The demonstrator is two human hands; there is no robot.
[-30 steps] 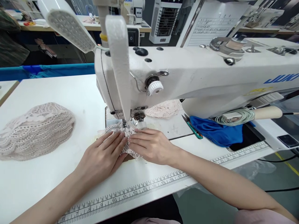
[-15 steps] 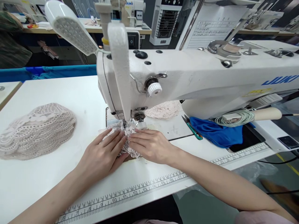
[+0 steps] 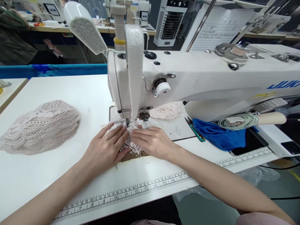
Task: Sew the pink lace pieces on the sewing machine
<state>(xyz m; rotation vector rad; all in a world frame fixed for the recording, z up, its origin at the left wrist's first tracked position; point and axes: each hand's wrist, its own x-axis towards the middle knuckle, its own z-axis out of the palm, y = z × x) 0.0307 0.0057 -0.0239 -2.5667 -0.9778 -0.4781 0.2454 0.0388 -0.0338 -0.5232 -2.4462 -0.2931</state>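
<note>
A small pale lace piece (image 3: 134, 147) lies under the presser foot (image 3: 127, 122) of a white sewing machine (image 3: 199, 70). My left hand (image 3: 106, 145) rests flat on the lace's left side, fingers stretched towards the needle area and thumb apart near the front edge. From the right, my right hand (image 3: 153, 142) lies over the lace with its fingers extended, the fingertips close to those of my left hand. Both hands press on the lace rather than wrap round it. Its far part is partly hidden by the fingers and the machine head.
A stack of lace pieces (image 3: 44, 131) lies on the left. Behind the needle is another lace piece (image 3: 167, 111). Right of it are thread snips (image 3: 195, 130), blue cloth (image 3: 220, 134), a dark phone (image 3: 252, 143) and coiled cord (image 3: 239, 121). A printed ruler (image 3: 126, 195) follows the table's front edge.
The view has shifted slightly, so the machine appears farther right. The lace sits slightly farther in under the foot, and both hands stay on it.
</note>
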